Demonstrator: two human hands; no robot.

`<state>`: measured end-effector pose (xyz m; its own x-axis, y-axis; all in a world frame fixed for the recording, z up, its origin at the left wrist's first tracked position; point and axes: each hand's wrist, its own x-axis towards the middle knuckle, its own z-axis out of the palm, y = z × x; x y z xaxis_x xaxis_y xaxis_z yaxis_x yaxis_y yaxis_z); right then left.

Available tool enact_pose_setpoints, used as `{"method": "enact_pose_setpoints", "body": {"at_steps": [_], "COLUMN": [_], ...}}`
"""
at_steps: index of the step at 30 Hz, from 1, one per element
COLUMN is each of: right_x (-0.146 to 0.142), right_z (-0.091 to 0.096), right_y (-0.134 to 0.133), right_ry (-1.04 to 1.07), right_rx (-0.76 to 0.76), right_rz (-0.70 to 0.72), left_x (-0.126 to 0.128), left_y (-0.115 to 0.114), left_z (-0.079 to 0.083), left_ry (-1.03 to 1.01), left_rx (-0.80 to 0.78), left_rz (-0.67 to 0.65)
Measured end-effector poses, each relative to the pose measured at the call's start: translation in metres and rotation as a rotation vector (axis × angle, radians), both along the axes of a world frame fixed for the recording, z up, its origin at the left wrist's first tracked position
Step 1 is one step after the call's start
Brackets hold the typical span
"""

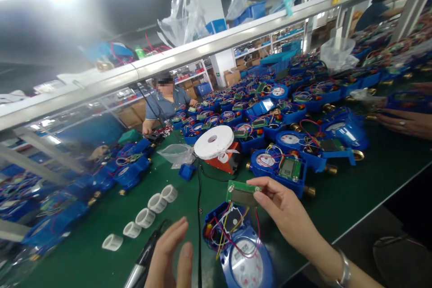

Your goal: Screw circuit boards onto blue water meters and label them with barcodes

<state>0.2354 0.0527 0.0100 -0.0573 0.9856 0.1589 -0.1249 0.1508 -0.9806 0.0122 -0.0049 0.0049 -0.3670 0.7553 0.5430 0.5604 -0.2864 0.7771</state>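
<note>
Between the thumb and fingers of my right hand [281,204] is a green circuit board with a small display [241,194], held by its right end. Thin coloured wires run from it down to an opened blue water meter [248,256] standing on the green bench. The meter's round dial [246,264] faces up, and its wired compartment [214,229] lies behind the dial. Left of this meter, my left hand [170,252] is raised with fingers apart and nothing in them. Beside it lies a black and silver pen-shaped tool [143,256], partly covered by that hand.
Several white label rolls [146,218] stand in a row at left. A large white tape reel [214,141] sits on an orange device [224,162]. Many blue meters [266,159] crowd the bench behind. A co-worker [165,103] sits opposite; another person's hands [405,119] are at right.
</note>
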Motion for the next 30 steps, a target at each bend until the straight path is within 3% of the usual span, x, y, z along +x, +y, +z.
{"method": "enact_pose_setpoints", "body": {"at_steps": [2,4,7,11,13,17,21,25,30], "right_x": [-0.008,-0.018,-0.03,-0.038,-0.04,-0.043,-0.044,-0.04,-0.038], "right_z": [0.012,0.019,0.019,0.004,-0.004,-0.009,-0.007,-0.01,-0.017], "right_y": [0.005,0.008,0.011,0.016,0.019,0.017,0.01,0.01,0.012], "right_ry": [-0.068,-0.108,-0.088,0.069,0.154,0.283,0.293,0.272,0.329], "right_rx": [0.099,0.171,0.188,0.044,-0.043,-0.156,-0.175,-0.145,-0.179], "right_rz": [0.044,0.069,0.093,0.144,0.142,0.116,0.083,0.074,0.109], "left_x": [0.008,0.015,0.022,0.008,-0.014,-0.063,-0.079,-0.072,-0.075], "left_y": [0.009,0.017,0.021,0.039,0.068,0.152,0.21,0.222,0.189], "left_z": [0.023,0.035,0.034,0.023,0.021,0.016,-0.001,-0.01,0.009], "left_ry": [-0.025,-0.002,-0.053,-0.123,0.035,0.207,0.392,0.539,0.63], "left_rx": [-0.071,-0.175,-0.306,-0.369,-0.36,-0.407,-0.591,-0.684,-0.652], "left_rz": [-0.021,-0.108,-0.303,-0.474,-0.374,-0.059,0.059,0.126,0.229]}}
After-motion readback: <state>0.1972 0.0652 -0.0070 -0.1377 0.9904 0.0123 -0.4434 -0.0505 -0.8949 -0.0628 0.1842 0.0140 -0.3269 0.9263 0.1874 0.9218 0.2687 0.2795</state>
